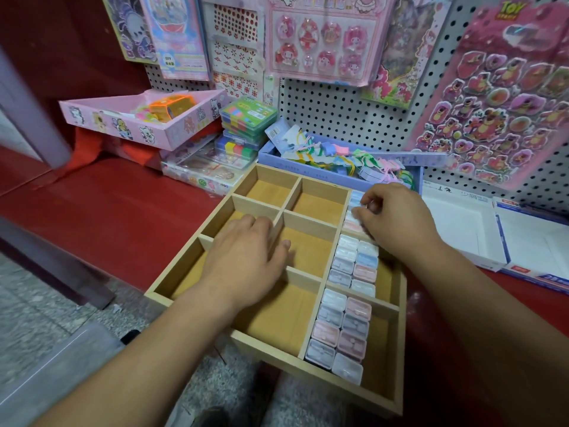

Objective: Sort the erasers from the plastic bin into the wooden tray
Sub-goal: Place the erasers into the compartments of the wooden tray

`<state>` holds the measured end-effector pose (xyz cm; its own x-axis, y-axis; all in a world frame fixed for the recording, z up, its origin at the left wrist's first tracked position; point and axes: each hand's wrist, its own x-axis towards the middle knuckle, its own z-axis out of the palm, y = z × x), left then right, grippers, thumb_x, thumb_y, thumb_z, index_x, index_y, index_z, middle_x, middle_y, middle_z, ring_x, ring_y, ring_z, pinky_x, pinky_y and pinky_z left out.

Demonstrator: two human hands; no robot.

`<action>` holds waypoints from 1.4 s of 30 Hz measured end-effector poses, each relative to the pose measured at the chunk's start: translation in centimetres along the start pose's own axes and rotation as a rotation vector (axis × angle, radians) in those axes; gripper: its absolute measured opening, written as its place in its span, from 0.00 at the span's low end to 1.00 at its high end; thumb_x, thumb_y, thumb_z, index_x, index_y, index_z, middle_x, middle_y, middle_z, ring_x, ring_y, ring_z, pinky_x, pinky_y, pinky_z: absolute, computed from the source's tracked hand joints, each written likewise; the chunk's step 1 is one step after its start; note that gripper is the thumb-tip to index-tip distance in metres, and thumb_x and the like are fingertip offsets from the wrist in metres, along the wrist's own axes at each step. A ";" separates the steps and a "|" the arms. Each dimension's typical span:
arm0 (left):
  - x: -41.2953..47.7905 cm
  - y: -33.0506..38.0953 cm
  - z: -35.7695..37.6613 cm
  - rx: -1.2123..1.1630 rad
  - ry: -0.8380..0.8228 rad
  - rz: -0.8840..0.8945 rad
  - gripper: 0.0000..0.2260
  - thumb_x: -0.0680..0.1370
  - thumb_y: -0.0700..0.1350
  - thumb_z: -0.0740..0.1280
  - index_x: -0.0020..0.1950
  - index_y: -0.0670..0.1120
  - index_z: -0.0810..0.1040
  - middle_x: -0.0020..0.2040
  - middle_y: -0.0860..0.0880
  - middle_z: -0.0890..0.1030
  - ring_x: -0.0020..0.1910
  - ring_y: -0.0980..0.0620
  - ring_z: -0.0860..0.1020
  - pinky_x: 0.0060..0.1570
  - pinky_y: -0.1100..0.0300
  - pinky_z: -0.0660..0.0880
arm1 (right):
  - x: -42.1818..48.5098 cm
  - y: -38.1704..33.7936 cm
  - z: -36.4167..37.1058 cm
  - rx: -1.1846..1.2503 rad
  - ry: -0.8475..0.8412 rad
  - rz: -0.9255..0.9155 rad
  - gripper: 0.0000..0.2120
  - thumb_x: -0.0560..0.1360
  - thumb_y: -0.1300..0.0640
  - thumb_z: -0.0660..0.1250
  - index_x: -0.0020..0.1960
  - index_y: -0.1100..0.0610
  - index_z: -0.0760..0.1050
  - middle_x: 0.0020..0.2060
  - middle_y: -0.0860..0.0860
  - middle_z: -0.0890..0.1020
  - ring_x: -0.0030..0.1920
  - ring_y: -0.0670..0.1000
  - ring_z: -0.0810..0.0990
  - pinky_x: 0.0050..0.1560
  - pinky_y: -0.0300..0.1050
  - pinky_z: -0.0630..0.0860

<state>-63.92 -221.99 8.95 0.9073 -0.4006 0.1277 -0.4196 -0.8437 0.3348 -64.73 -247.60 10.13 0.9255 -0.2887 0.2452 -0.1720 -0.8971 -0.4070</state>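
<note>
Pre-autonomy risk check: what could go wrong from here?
1. The wooden tray seems to overhang the red shelf; the left hand resting on its dividers could tip it.
2. The right hand pinches an eraser at the tray's far right; careless placing may dislodge the erasers already there.

Plain light tan wooden tray (308,254). Soft pink, blue, purple, white erasers (340,331), right side. Red shelf (107,211). White pegboard (338,118), black dots, far. Pink box (123,124), cartoon animals, far left. Pink bears on sticker sheet (498,103), right. Grey speckled floor (46,303).
</note>
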 end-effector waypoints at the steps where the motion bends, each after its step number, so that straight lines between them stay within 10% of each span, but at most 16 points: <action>1: 0.1 0.0 0.1 0.012 0.005 -0.002 0.17 0.81 0.58 0.60 0.59 0.47 0.75 0.52 0.46 0.78 0.55 0.43 0.76 0.55 0.50 0.71 | -0.3 -0.1 -0.1 0.009 0.009 -0.007 0.06 0.76 0.48 0.72 0.44 0.49 0.77 0.43 0.48 0.79 0.45 0.50 0.76 0.41 0.45 0.69; 12: -1.1 0.1 -1.9 -0.040 0.133 -0.006 0.17 0.80 0.56 0.63 0.61 0.47 0.78 0.57 0.44 0.78 0.60 0.41 0.75 0.61 0.48 0.71 | -9.2 -8.4 -2.9 0.191 -0.127 -0.349 0.06 0.77 0.48 0.69 0.42 0.47 0.77 0.38 0.43 0.78 0.39 0.42 0.74 0.42 0.46 0.72; 22: -15.4 -13.6 -6.6 -0.187 0.514 -0.299 0.08 0.79 0.50 0.63 0.44 0.47 0.77 0.39 0.51 0.78 0.41 0.50 0.76 0.41 0.53 0.69 | -19.7 -21.0 4.6 0.058 -0.676 -0.763 0.09 0.79 0.44 0.63 0.45 0.48 0.74 0.39 0.45 0.75 0.41 0.48 0.76 0.43 0.50 0.76; 27: -25.0 -24.3 0.6 -0.316 0.167 -0.626 0.07 0.80 0.49 0.66 0.46 0.47 0.80 0.36 0.51 0.80 0.37 0.50 0.77 0.40 0.57 0.71 | -21.0 -22.2 17.9 -0.117 -0.878 -0.609 0.13 0.81 0.44 0.62 0.54 0.54 0.73 0.51 0.54 0.77 0.53 0.58 0.78 0.49 0.50 0.73; 33: -30.8 -31.7 14.4 -0.387 -0.496 -0.686 0.16 0.80 0.46 0.68 0.67 0.45 0.74 0.56 0.44 0.82 0.56 0.42 0.80 0.51 0.59 0.72 | -22.8 -22.0 29.3 -0.158 -0.656 -0.427 0.23 0.82 0.43 0.56 0.59 0.62 0.75 0.53 0.65 0.78 0.53 0.67 0.78 0.53 0.58 0.74; 37: -31.5 -34.7 21.5 -0.375 -0.644 -0.592 0.22 0.70 0.52 0.68 0.62 0.46 0.74 0.53 0.41 0.77 0.57 0.36 0.77 0.53 0.55 0.72 | -23.4 -20.5 32.5 -0.255 -0.626 -0.506 0.24 0.80 0.40 0.50 0.48 0.59 0.72 0.44 0.63 0.78 0.46 0.66 0.77 0.47 0.58 0.75; 42: -31.3 -36.1 26.2 -0.324 -0.640 -0.327 0.42 0.70 0.50 0.76 0.81 0.53 0.61 0.73 0.41 0.65 0.70 0.41 0.65 0.68 0.51 0.69 | -23.3 -20.0 33.4 -0.160 -0.554 -0.503 0.21 0.78 0.42 0.55 0.49 0.60 0.72 0.46 0.61 0.76 0.50 0.65 0.75 0.47 0.56 0.73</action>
<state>-77.84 -188.39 -31.63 0.7507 -0.3604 -0.5537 -0.0159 -0.8477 0.5303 -71.57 -211.76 -16.87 0.9320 0.3395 -0.1267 0.3074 -0.9258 -0.2199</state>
